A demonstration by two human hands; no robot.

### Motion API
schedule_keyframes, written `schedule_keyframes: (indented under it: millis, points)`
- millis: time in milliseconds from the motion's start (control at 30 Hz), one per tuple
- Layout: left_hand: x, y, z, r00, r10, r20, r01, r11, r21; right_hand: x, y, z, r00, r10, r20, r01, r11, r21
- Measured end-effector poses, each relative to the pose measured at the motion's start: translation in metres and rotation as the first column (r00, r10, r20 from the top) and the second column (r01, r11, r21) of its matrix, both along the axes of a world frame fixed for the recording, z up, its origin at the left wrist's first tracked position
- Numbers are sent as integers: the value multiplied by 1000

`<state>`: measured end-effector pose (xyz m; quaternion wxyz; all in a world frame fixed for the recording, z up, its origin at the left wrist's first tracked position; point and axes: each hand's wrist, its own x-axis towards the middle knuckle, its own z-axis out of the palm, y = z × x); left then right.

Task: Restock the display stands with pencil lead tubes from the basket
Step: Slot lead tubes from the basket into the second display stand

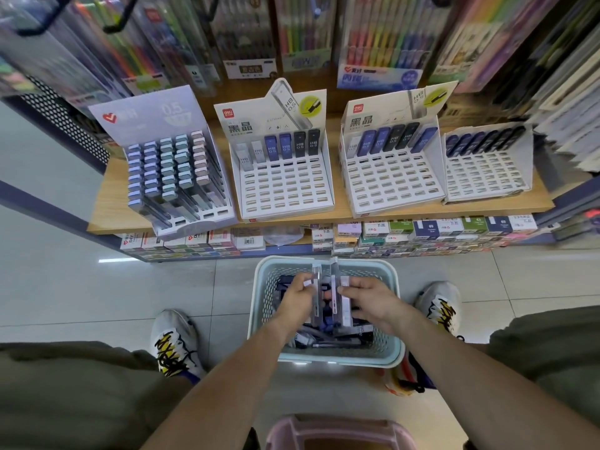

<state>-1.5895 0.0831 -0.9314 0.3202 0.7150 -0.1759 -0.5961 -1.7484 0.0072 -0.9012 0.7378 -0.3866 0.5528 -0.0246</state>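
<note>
Hands meet over a pale blue plastic basket (326, 360) that sits on the tiled floor (97, 297) between the person's two white patterned sneakers. The left hand (297, 298) and the right hand (370, 298) both have their fingers curled around a bunch of clear pencil lead tubes (328, 287), held upright between them just above the basket's middle. More tubes, dark and clear, lie loose in the bottom of the basket beneath the hands. Ahead, a low wooden shelf (107, 196) carries four display stands in a row. The leftmost stand (175, 164) is nearly full of pastel-capped tubes. The second stand (282, 177) holds a single back row of grey, blue and black tubes, with the rest of its slots bare. The third stand (389, 170) likewise has only a back row of blue and black tubes. The fourth stand (487, 164), at far right, shows a back row of dark tubes and is blurred. Packs of coloured pens hang on the wall above, and small boxes are stacked beneath the shelf.
</note>
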Motion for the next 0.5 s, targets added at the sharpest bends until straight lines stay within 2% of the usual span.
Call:
schedule_keyframes:
  millis: [167,267,500]
  points:
    - [-3,4,15,973,206,-103,-207,978,-5,9,3,33,995,-84,55,81,995,60]
    - [-9,2,48,951,292,-106,-301,949,-91,17,2,67,990,-66,128,58,996,66]
    - [8,-2,158,948,298,-109,-316,861,-398,38,-28,173,959,69,275,-70,998,-6]
